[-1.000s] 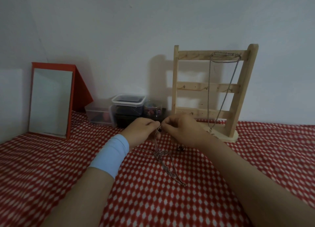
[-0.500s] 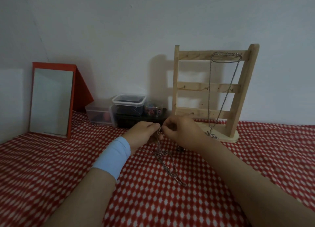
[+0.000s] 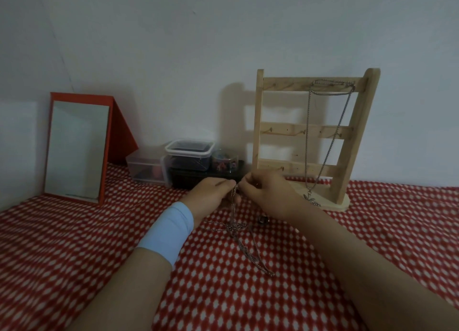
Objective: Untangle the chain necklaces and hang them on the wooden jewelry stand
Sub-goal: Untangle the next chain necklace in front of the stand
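Pinching one strand of the tangled chain necklaces (image 3: pixel 234 227), the left hand (image 3: pixel 211 194) and right hand (image 3: pixel 269 194) meet fingertip to fingertip just above the red checked cloth (image 3: pixel 74 243). The knot sits right below the fingers (image 3: pixel 227 182) — its long tail runs toward the person, drifting right. The wooden jewelry stand (image 3: pixel 357 137) — a hung necklace (image 3: pixel 307 137) on its top rail — stands behind, nearer the right hand.

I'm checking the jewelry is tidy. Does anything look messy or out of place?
Yes: the chains lie knotted together on the cloth, pinched by the left hand and right hand. The necklace on the stand hangs untangled.
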### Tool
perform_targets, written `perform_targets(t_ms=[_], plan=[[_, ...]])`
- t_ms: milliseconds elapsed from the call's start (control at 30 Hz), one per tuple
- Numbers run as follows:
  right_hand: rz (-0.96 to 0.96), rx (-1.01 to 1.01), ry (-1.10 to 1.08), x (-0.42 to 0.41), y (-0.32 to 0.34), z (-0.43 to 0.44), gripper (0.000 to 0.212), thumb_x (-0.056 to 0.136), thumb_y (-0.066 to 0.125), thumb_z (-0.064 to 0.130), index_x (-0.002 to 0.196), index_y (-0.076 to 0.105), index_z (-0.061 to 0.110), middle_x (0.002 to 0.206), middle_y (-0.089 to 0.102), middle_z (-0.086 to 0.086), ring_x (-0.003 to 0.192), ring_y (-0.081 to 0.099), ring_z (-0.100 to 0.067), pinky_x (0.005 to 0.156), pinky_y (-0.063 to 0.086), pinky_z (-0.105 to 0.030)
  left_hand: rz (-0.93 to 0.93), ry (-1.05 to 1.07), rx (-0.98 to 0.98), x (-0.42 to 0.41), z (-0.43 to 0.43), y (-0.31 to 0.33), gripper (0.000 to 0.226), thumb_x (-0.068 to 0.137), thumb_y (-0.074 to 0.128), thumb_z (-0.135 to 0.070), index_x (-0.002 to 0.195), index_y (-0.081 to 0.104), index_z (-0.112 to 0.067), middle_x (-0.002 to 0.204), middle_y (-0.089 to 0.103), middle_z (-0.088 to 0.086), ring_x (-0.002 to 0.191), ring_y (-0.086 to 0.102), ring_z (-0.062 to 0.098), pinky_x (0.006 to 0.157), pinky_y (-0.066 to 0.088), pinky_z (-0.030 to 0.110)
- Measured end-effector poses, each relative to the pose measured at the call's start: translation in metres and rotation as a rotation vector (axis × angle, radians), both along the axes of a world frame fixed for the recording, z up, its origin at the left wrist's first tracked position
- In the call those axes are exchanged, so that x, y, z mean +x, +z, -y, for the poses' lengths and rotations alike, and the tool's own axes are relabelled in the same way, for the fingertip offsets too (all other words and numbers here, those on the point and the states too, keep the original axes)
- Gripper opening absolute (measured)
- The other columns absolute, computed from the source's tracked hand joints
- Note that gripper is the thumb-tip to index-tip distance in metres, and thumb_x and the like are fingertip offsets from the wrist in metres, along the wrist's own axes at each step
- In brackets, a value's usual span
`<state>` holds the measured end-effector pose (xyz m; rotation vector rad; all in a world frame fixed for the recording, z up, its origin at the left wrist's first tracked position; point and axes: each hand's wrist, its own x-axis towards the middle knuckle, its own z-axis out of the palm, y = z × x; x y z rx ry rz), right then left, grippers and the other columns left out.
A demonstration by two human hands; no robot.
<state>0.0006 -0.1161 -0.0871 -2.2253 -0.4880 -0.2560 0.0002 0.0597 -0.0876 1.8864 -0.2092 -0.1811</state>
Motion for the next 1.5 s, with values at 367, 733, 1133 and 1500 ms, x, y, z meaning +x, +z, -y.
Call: perform_targets(t_ms=[367,733,1133,1500], plan=[[-0.077,0.009,0.027,-0.005,0.003,-0.004,0.023,0.107,0.049,0.025,0.087,0.061,0.026,0.069,0.059,0.011,0.056,0.053,0.003,0.059,0.041,-0.018,0.281,0.096,0.122,-0.003,-0.002,0.008,0.011,0.081,0.077,-0.023,0.092,0.073,-0.023,0.087,0.074,-0.007,0.081,0.069,0.001,0.074,0.051,0.011],[0.170,-0.328,-0.008,-0.008,0.001,-0.009,0.017,0.107,0.044,0.026,0.108,0.059,0.018,0.095,0.055,0.008,0.082,0.054,-0.011,0.069,0.041,-0.025,-0.045,0.112,0.190,-0.002,-0.003,0.014,0.019,0.080,0.065,-0.026,0.069,0.070,-0.011,0.069,0.066,0.003,0.070,0.060,0.016,0.077,0.048,0.030],[0.118,-0.070,0.015,-0.001,0.000,-0.007,0.017,0.107,0.047,0.022,0.095,0.058,0.023,0.083,0.057,0.011,0.076,0.053,-0.003,0.066,0.038,-0.021,0.175,0.050,0.068,-0.005,-0.004,0.013,0.006,0.088,0.069,-0.028,0.086,0.074,-0.026,0.082,0.074,-0.010,0.067,0.065,-0.002,0.070,0.047,0.013],[-0.156,0.309,0.076,-0.009,0.013,0.002,0.008,0.091,0.074,0.019,0.087,0.080,0.017,0.065,0.070,0.003,0.055,0.055,-0.012,0.056,0.048,-0.024,0.453,0.045,0.224,-0.003,-0.002,0.015,0.011,0.091,0.063,-0.019,0.087,0.069,-0.027,0.087,0.068,-0.016,0.075,0.059,-0.009,0.072,0.043,0.007]])
